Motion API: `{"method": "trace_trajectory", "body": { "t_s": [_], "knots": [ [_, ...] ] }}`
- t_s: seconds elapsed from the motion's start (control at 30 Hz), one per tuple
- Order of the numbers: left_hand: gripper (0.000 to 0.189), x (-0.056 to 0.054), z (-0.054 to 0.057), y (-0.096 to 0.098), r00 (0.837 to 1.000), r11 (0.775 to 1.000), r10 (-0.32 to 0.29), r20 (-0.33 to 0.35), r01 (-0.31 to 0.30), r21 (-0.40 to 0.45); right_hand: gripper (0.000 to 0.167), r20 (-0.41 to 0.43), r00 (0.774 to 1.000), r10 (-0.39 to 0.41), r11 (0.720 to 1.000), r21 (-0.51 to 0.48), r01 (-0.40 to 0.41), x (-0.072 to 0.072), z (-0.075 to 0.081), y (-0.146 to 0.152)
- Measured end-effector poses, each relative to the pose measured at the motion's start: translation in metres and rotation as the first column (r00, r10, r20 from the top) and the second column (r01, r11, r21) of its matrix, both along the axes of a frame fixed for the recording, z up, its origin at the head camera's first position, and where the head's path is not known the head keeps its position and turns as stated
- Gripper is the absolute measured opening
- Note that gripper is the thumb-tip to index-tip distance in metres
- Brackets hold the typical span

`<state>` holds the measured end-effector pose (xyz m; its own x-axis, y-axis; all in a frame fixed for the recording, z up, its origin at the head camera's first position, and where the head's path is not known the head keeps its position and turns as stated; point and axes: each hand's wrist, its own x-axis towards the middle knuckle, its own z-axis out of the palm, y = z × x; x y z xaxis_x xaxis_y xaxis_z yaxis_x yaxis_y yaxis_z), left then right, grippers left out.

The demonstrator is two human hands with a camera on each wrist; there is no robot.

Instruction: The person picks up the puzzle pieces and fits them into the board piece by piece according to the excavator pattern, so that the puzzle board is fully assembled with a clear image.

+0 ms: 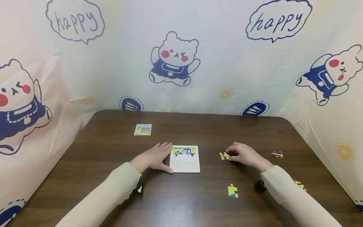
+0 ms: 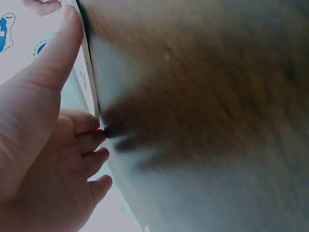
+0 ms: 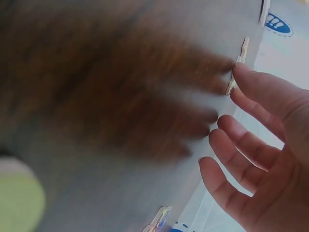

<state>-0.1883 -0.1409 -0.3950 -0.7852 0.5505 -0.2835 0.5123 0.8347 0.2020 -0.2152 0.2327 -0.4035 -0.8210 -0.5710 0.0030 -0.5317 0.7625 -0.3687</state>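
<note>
A white square puzzle tray (image 1: pixel 185 167) lies on the table, with a strip of joined pieces (image 1: pixel 184 151) showing a vehicle picture along its top. My left hand (image 1: pixel 154 158) rests against the tray's left side, fingers and thumb spread straight at its two left corners. To the right, my right hand (image 1: pixel 246 155) pinches a green and orange puzzle piece (image 1: pixel 224 155) between thumb and index finger, low at the table. In the right wrist view the puzzle piece (image 3: pixel 243 50) appears edge-on at the thumb tip, the other fingers loosely bent.
A yellow-green puzzle piece (image 1: pixel 233 191) lies nearer me. A purple piece (image 1: pixel 277 154) sits farther right, and another colourful piece (image 1: pixel 299 183) is partly hidden by my right sleeve. A small picture card (image 1: pixel 143 129) lies at the back left. A printed curtain (image 1: pixel 212 63) hangs behind the table.
</note>
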Motion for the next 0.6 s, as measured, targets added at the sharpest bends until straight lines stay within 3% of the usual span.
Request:
{"method": "trace_trajectory", "body": {
  "t_s": [0.4, 0.6],
  "knots": [
    [0.101, 0.001, 0.002, 0.0, 1.0, 1.0, 0.002, -0.002, -0.002, 0.004, 0.013, -0.029, 1.0, 0.005, 1.0, 0.002, -0.005, 0.0, 0.001, -0.003],
    [0.101, 0.002, 0.003, 0.001, 1.0, 1.0, 0.006, 0.002, -0.006, 0.001, 0.015, -0.041, 0.999, 0.003, 1.0, -0.026, -0.004, 0.001, 0.008, -0.02]
  ]
}}
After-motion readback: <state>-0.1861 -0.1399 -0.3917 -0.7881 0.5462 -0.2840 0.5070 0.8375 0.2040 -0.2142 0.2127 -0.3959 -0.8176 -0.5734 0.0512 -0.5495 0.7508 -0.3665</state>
